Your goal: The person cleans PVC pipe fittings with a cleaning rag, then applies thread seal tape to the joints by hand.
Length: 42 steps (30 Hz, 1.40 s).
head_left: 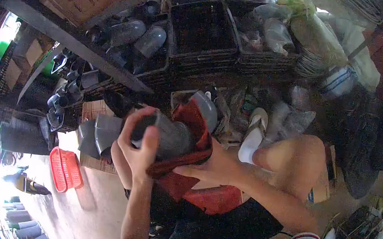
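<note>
From where I stand, the work is at the middle of the frame, just above the seated person's lap. A gray pipe fitting (pixel 169 138) is there, tipped on its side, its hollow mouth facing the left of the frame. The left hand (pixel 135 146) grips it around that mouth, thumb in front of the rim and fingers curled over the far side. The right hand (pixel 207 165) clutches a red cloth (pixel 196 118) that wraps under and behind the fitting's other end; folds hide most of those fingers, so I can't tell how tightly they press. More red fabric (pixel 214 198) lies over the lap; whether it's the same piece, I can't say.

To my eye this is a wiping step, the cloth being worked over the gray surface. The next move seems to call for a steady left grip and a turn of the fitting, so that the cloth can reach the part now under the left fingers.

Just beyond the hands, near the center, sits another gray piece, a curved one (pixel 206 109). More gray fittings (pixel 137 36) fill a crate in the upper left, next to stacked black crates (pixel 203 55) at the top center. A red basket (pixel 65 170) rests on the floor in the lower left, well apart from the hands.
</note>
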Motion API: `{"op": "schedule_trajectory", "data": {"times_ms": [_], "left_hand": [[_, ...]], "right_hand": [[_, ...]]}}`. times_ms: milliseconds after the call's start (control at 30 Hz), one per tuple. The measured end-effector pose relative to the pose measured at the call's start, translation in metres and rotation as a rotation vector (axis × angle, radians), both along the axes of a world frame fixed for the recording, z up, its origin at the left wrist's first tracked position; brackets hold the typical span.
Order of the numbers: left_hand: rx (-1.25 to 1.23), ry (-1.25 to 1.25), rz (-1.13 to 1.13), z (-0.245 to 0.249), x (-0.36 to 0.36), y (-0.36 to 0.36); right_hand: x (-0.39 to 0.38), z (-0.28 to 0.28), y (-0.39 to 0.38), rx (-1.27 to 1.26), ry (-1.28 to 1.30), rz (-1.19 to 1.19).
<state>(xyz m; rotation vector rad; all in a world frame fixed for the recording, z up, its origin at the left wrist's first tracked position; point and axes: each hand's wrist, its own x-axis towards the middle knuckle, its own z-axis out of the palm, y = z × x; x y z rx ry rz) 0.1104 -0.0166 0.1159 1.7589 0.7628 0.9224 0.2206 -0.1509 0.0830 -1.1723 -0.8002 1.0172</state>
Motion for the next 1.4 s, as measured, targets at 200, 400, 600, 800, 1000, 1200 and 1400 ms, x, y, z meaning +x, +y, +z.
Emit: {"op": "schedule_trajectory", "data": {"times_ms": [200,400,600,800,1000,1200,1400], "left_hand": [[0.042,-0.044,-0.212,0.007,-0.003,0.004],[-0.207,-0.258,-0.54,0.001,-0.001,0.013],[-0.579,-0.637,-0.769,-0.021,0.016,0.022],[-0.078,-0.076,-0.255,0.009,0.02,0.014],[-0.431,-0.147,-0.166,-0.026,0.003,-0.037],[-0.575,-0.285,-0.196,-0.031,-0.001,-0.036],[-0.45,-0.328,-0.16,-0.06,-0.015,-0.044]], "right_hand": [[0.003,0.004,-0.001,-0.023,-0.074,0.07],[0.011,0.004,0.003,0.041,0.075,0.257],[0.025,0.007,0.002,0.013,0.406,0.327],[0.022,0.012,-0.005,-0.09,0.409,0.106],[0.007,-0.018,0.016,-0.105,-0.057,-0.39],[0.018,-0.022,0.013,-0.114,0.111,-0.489],[0.059,-0.011,0.01,-0.185,-0.538,-0.544]]}}
